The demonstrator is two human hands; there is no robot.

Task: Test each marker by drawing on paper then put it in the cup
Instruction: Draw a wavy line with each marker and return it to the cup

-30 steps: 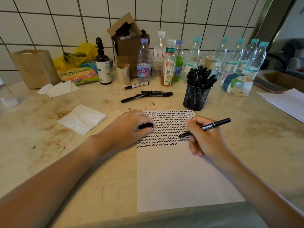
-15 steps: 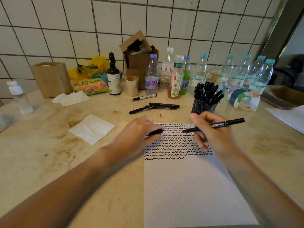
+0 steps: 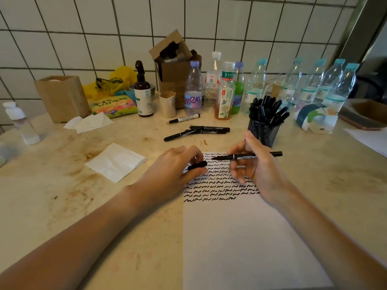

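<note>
lifted off the paper since a second ago, right hand now holding the marker level above the squiggle rows, fingers pinched around its barrel, tip pointing left toward the cap. left hand resting on the sheet's top left edge, fingers clamped on that cap. behind on the worktop, mesh cup full of markers, loose markers lying left of it.

right hand holding marker, left hand pinching cap
</note>
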